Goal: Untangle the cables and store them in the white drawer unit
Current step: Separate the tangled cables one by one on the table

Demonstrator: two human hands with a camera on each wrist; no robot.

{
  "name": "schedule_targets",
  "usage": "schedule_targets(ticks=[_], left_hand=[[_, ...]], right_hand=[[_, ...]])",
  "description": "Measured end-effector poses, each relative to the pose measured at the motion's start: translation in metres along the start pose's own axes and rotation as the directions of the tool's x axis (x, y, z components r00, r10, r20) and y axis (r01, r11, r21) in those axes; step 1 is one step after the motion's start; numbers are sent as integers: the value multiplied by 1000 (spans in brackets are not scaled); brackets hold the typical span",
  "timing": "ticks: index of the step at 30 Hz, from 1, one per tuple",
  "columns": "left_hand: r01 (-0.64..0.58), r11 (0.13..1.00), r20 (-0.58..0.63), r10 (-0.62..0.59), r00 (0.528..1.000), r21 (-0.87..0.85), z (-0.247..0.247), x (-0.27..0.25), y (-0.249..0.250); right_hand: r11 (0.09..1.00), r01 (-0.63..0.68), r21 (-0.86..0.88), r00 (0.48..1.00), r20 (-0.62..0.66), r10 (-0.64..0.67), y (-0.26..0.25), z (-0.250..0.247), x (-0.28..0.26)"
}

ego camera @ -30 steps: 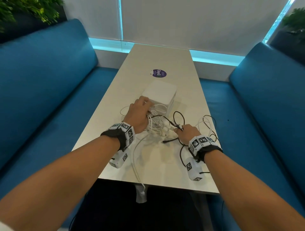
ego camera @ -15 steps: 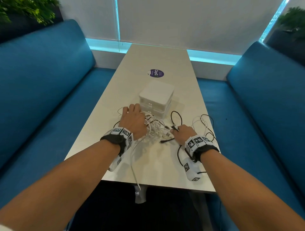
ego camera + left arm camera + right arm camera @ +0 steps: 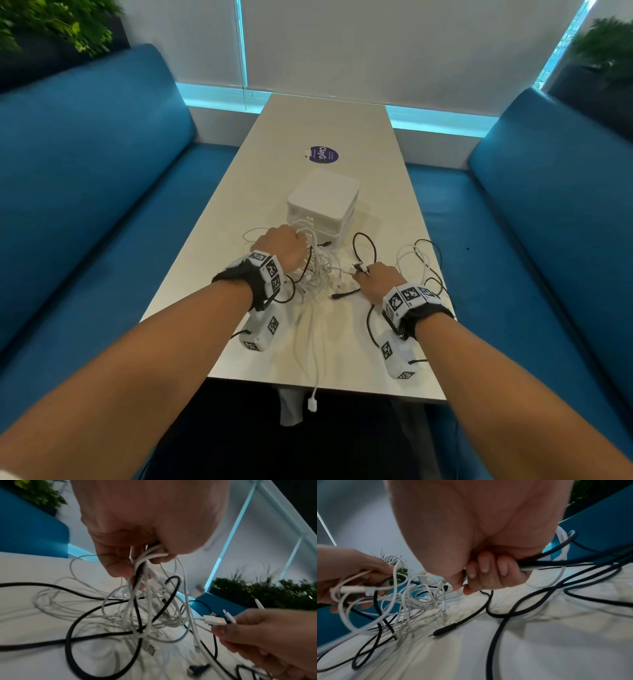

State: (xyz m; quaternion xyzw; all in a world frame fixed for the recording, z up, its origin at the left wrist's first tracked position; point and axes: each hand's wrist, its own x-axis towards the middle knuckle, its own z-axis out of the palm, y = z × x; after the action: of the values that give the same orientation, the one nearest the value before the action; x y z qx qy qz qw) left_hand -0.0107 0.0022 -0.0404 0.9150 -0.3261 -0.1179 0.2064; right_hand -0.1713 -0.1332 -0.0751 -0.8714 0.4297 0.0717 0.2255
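Note:
A tangle of white and black cables (image 3: 320, 270) lies on the table in front of the white drawer unit (image 3: 323, 202), whose drawers look closed. My left hand (image 3: 281, 246) grips a bunch of the cables (image 3: 145, 557) from above and holds it lifted, with loops hanging down (image 3: 137, 615). My right hand (image 3: 375, 279) holds several cable ends, among them a white USB plug (image 3: 214, 620) and black strands (image 3: 547, 562), curled in its fingers (image 3: 485, 566). A black barrel plug (image 3: 445, 629) lies loose on the table.
The white table (image 3: 329, 123) runs between two blue benches (image 3: 85, 171), (image 3: 548, 192). A purple round sticker (image 3: 322, 155) sits behind the drawer unit. More cable loops (image 3: 421, 263) lie at the right edge. One white cable end (image 3: 312, 404) hangs over the near edge.
My left hand has pulled back from the drawer unit, closed on the cable bunch and lifted it a little. The right hand has stayed in place, holding its cable ends.

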Motion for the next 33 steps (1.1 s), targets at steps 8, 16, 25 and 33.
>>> schedule_targets(ticks=[8,16,25,33], left_hand=[[155,968,-131,-183,974,-198,-7,10,-18],[-355,874,56,358,932,332,3,-4,-17],[-446,889,104,456,884,-105,-6,-14,24],[-648,703,-55,689,723,293,11,-18,27]], right_hand=[[998,-2,58,1000,-9,2,-7,-6,-1],[1000,-5,-14,1000,12,5,-6,1,0],[999,-41,-22,999,-30,41,-3,0,5],[997,-75,0,997,-33,75,0,-1,4]])
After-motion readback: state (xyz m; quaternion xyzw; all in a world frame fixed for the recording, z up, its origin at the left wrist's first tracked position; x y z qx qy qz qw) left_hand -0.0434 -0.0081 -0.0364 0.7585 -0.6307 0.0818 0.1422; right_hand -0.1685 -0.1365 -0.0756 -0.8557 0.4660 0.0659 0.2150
